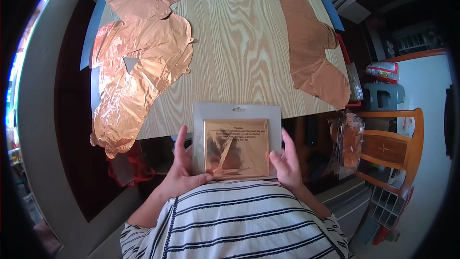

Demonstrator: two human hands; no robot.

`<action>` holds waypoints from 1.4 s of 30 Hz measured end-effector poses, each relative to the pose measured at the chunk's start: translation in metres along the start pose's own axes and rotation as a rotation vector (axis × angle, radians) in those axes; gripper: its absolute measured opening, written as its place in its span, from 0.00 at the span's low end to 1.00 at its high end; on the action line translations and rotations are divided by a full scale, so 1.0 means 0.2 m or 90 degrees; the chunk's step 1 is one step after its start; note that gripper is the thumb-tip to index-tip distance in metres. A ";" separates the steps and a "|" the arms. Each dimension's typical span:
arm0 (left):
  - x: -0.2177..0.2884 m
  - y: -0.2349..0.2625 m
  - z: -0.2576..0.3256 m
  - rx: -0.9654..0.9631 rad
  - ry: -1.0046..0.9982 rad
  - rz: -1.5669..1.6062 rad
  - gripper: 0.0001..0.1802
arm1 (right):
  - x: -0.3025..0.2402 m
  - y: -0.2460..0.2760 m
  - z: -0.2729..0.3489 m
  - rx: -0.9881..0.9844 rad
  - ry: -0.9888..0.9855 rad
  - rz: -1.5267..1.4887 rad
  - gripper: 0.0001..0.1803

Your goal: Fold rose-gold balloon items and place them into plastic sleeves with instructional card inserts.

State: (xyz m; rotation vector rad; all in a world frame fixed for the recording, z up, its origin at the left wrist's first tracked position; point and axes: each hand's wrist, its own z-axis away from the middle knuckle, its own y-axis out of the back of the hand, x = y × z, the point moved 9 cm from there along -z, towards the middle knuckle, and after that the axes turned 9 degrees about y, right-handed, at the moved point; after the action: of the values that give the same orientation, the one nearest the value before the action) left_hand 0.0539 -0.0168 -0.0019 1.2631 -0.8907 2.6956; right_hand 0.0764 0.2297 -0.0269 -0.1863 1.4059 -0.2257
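Note:
Close to my body, at the table's near edge, a flat package (239, 151) is held upright between both hands. It has a pale grey card backing with a hanging hole at the top, and a folded copper-coloured foil sheet under clear plastic with dark print. My left hand (183, 170) grips its left side, thumb across the lower front corner. On the opposite edge my right hand (289, 167) holds on with its thumb in front. A flat, crinkled copper foil balloon (160, 43) lies at the table's left. Another foil balloon (309, 38) lies flat along the right side.
The wood-grain table (237, 43) spans the view ahead. To the right stands a wooden chair (390, 148), with plastic-wrapped copper foil packs (351, 141) beside it. A grey plastic stool (383, 97) is farther back. A red bag (125, 168) hangs below the table's left corner.

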 end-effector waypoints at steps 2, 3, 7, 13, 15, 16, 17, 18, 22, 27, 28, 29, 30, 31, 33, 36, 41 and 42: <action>0.03 -0.01 0.00 0.008 -0.040 -0.049 0.73 | -0.04 -0.04 0.01 -0.060 -0.015 -0.040 0.56; 0.04 -0.01 0.00 0.012 -0.061 -0.075 0.72 | -0.07 -0.06 0.01 -0.091 -0.012 -0.026 0.60; 0.06 0.03 -0.03 0.027 -0.075 -0.370 0.70 | -0.09 -0.07 -0.02 -0.195 -0.016 0.102 0.70; 0.13 -0.02 -0.09 0.093 -0.072 -0.449 0.61 | -0.08 -0.01 -0.09 -0.164 0.051 0.229 0.63; 0.09 0.04 -0.12 0.130 -0.061 -0.407 0.58 | -0.05 0.02 -0.10 -0.136 0.075 0.198 0.62; 0.14 0.04 -0.12 0.171 -0.143 -0.516 0.58 | -0.06 0.01 -0.12 -0.134 0.114 0.217 0.60; 0.12 0.06 -0.14 0.192 -0.058 -0.525 0.58 | -0.03 0.02 -0.14 -0.110 0.089 0.152 0.60; 0.13 0.08 -0.15 0.212 0.028 -0.533 0.58 | 0.01 0.02 -0.15 -0.086 0.064 0.087 0.59; 0.33 0.02 -0.10 0.273 -0.031 -0.852 0.45 | 0.01 0.06 -0.21 -0.043 0.040 -0.032 0.58; 0.66 -0.24 -0.24 0.343 -0.555 -0.953 0.30 | 0.03 0.10 -0.27 -0.126 0.117 0.171 0.58; 0.63 -0.24 -0.36 0.339 -0.524 -0.947 0.29 | 0.02 0.09 -0.28 -0.127 0.134 0.183 0.58; 0.58 -0.23 -0.49 0.332 -0.492 -0.941 0.27 | 0.02 0.08 -0.28 -0.119 0.117 0.127 0.59; 0.52 -0.20 -0.63 0.335 -0.480 -0.963 0.31 | 0.02 0.07 -0.28 -0.110 0.101 0.071 0.60; 0.52 -0.23 -0.66 0.353 -0.468 -0.995 0.32 | 0.02 0.06 -0.27 -0.097 0.084 0.015 0.61; 0.51 -0.28 -0.70 0.384 -0.437 -1.060 0.34 | 0.01 0.09 -0.26 -0.025 0.070 -0.012 0.61; 0.49 -0.33 -0.75 0.397 -0.388 -1.152 0.39 | 0.01 0.11 -0.23 0.048 0.081 -0.058 0.56; 0.49 -0.34 -0.73 0.404 -0.373 -1.140 0.43 | 0.10 0.14 -0.17 0.116 0.062 -0.175 0.40; 0.49 -0.33 -0.73 0.394 -0.350 -1.119 0.44 | 0.14 0.13 -0.15 0.111 0.030 -0.208 0.37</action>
State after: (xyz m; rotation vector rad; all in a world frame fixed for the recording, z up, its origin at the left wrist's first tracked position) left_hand -0.0963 0.0924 0.0270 1.5841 0.8919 1.1123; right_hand 0.0512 0.2473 -0.0641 -0.2675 1.3897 -0.6239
